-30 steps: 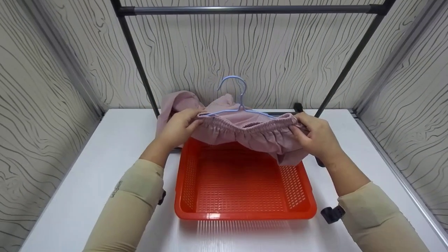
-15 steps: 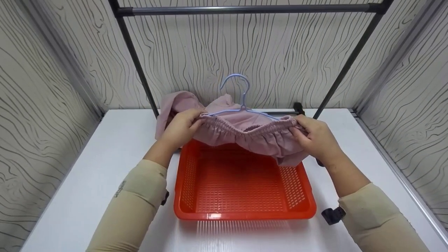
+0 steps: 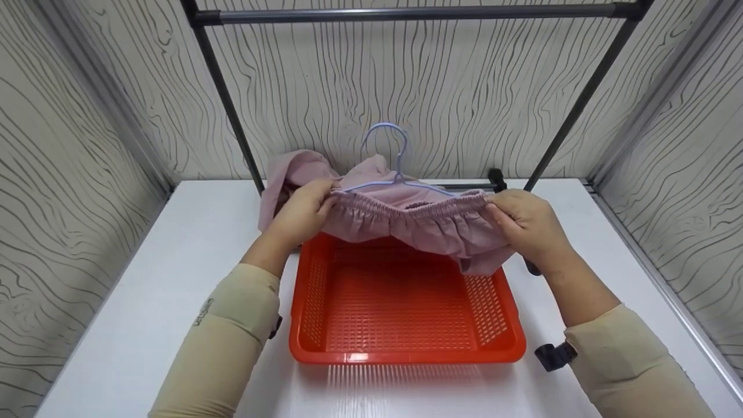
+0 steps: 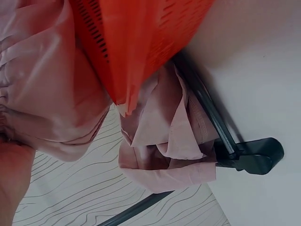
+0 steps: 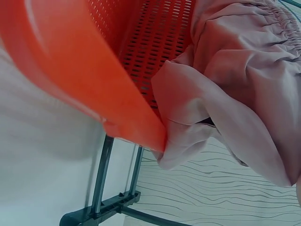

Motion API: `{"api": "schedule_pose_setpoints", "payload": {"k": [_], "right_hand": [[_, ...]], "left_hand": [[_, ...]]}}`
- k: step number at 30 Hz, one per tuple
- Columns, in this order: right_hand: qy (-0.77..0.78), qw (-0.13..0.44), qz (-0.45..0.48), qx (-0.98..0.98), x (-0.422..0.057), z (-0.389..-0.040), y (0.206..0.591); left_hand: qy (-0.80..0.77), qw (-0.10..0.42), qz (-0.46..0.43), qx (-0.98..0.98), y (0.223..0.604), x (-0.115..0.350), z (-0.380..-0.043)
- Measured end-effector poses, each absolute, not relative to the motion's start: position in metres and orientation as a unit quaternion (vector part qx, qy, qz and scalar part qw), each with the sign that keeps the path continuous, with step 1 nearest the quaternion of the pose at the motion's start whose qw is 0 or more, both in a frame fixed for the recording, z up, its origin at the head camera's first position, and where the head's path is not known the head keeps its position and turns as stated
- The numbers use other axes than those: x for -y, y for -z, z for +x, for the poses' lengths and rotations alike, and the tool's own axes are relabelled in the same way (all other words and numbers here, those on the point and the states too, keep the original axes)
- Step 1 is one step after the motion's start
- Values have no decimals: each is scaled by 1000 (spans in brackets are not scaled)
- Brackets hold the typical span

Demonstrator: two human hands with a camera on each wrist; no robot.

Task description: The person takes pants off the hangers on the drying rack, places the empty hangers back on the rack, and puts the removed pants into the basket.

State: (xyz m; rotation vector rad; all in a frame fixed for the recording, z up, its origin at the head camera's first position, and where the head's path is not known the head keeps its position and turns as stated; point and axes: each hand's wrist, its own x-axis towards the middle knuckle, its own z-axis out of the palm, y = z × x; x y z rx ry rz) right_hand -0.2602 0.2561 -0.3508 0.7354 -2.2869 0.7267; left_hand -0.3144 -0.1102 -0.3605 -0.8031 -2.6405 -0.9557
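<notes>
1. Over the far side of the red basket (image 3: 400, 357): pink garment (image 3: 424, 238), judged light, soft, limp, unlikely to break.
2. Holding places: both ends of the gathered waistband (image 3: 377, 208), probably stretchy.
3. Left hand (image 3: 299, 215) and right hand (image 3: 529, 225): each grip clamped on its own waistband end; band sagging between, cloth hanging below.
4. Blue hanger (image 3: 399, 177): thin, likely stiff; between the hands, tips hidden.
</notes>
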Motion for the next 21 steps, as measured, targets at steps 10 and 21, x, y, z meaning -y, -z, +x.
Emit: {"api": "schedule_pose_setpoints", "payload": {"k": [10, 21], "right_hand": [[-217, 368, 328, 842, -262, -259, 347], [-218, 369, 316, 846, -271, -257, 346]], "left_hand": [[316, 145, -266, 899, 358, 114, -318], [319, 168, -258, 896, 357, 121, -321]]}}
